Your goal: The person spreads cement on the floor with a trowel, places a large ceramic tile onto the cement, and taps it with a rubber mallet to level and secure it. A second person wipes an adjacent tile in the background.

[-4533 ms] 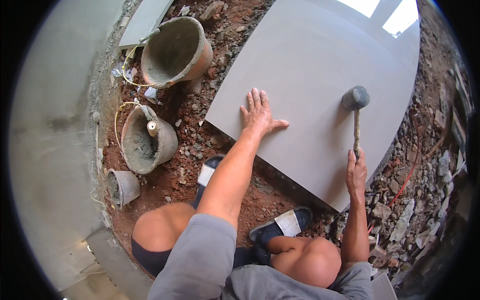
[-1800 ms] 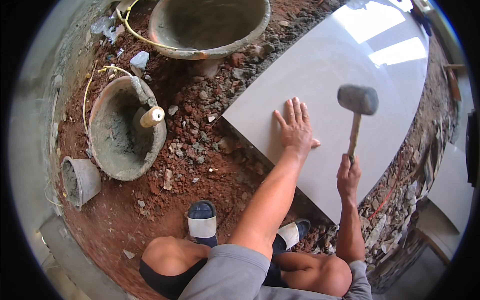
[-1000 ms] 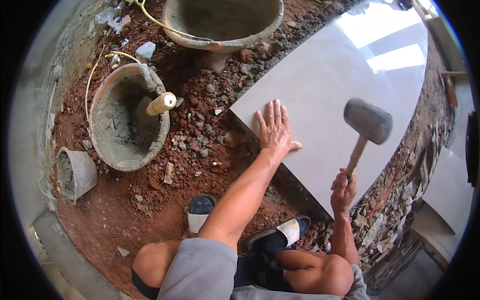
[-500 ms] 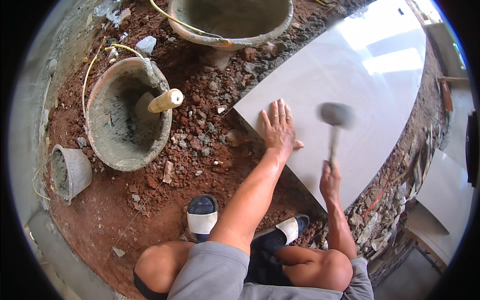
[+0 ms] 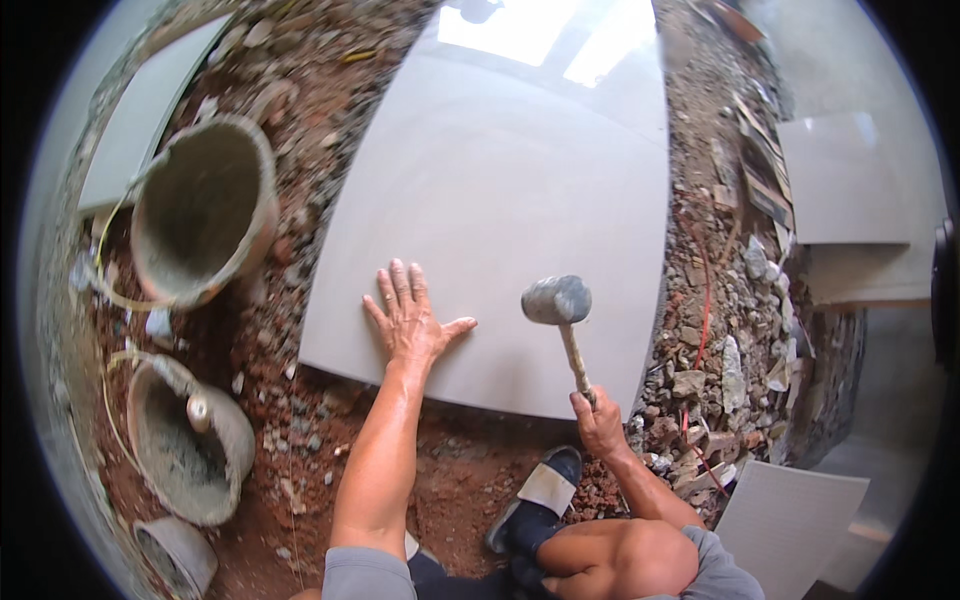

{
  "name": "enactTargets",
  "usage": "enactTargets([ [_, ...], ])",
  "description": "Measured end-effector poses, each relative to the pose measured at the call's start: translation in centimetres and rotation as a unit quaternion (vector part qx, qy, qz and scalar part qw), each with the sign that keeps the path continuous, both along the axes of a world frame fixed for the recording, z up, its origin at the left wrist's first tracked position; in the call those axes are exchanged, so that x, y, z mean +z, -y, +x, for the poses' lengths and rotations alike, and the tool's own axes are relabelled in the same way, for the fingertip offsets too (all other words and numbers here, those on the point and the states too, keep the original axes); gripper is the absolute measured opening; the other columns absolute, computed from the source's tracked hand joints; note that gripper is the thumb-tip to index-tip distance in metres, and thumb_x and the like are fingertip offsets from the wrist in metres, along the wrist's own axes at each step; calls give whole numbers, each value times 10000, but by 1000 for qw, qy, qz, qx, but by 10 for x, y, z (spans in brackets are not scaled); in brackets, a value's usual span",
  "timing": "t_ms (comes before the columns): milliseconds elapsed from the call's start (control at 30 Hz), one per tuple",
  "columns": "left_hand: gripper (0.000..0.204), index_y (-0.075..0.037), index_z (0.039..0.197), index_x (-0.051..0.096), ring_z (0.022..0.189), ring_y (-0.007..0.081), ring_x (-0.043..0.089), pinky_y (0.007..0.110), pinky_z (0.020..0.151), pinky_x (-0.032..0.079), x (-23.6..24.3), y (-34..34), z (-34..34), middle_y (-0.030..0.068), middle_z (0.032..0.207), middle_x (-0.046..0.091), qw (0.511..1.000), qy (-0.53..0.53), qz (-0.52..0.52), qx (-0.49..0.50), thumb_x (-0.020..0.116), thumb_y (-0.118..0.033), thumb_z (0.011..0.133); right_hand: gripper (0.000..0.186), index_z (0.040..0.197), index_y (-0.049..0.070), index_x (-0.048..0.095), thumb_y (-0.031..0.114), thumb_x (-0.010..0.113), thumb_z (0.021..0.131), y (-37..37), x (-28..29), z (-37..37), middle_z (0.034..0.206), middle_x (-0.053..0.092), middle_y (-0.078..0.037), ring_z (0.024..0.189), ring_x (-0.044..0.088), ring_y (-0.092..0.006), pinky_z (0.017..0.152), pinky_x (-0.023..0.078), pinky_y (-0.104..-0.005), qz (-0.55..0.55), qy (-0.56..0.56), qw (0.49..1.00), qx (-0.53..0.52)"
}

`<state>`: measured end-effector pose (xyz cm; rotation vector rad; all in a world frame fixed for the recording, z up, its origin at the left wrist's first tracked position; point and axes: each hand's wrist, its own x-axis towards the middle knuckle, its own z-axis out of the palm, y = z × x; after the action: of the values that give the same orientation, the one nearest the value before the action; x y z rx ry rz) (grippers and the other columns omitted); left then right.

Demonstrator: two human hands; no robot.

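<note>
Head view looks down on a large grey floor tile [image 5: 500, 210] lying flat on a bed of red earth and rubble [image 5: 470, 470], its glossy face catching window light at the far end. Such a slab is probably heavy, stiff and brittle, slick on top and weakest at its corners and edges; it is best gripped by two opposite edges, and struck only with something soft.

The left hand [image 5: 408, 322] lies palm down on the tile near its near-left corner, fingers [image 5: 398, 288] spread and thumb out to the right, all flat on the face. The right hand [image 5: 600, 420] is wrapped around the end of the wooden handle of a rubber mallet [image 5: 557, 300], at the tile's near edge; the mallet head sits over the tile just right of the left thumb, and contact cannot be told.

Two mortar-caked buckets [image 5: 200, 225] stand on the earth left of the tile.
</note>
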<state>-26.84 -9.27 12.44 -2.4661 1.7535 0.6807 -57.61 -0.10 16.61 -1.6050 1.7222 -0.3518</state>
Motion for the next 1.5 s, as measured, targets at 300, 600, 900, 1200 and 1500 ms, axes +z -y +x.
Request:
enactTargets([
  [300,1168,-209,1551,204,1492,340,-45,643,1140,-44,-17,136,-104,123,1621,65,993,-3,-65,-97,536,-874,650,315,1066,24,565,324,579,972,76,23,-32,642,578,-95,582,614,-232,560,488,-364,-62,58,993,-82],
  [600,1182,-249,1540,237,1492,328,-26,675,1124,-33,-15,158,-103,83,1623,74,992,18,-54,-109,541,-899,601,294,1112,72,552,319,588,957,170,-5,-34,706,642,-163,666,650,-399,583,508,-468,-67,-34,991,-108],
  [900,1185,-227,1536,251,1490,338,3,690,1117,-12,-27,154,-102,106,1618,95,987,34,-82,-135,545,-896,603,320,1028,71,558,385,548,967,188,-26,-17,776,654,-172,718,659,-385,636,522,-475,-24,-77,996,-40],
  [1200,1202,-47,1534,174,1498,300,20,610,1159,-26,-20,154,32,160,1610,100,991,111,-61,29,361,-912,720,347,1030,67,560,407,518,975,190,-40,-14,684,629,-218,683,630,-451,604,480,-521,-49,-139,988,-49],
  [1500,1172,-46,1536,165,1501,282,-24,614,1152,-50,-29,153,54,155,1616,69,996,57,-73,9,433,-862,738,292,1046,17,541,303,518,994,259,-8,88,679,601,-141,589,599,-358,593,486,-436,-160,30,985,58],
])
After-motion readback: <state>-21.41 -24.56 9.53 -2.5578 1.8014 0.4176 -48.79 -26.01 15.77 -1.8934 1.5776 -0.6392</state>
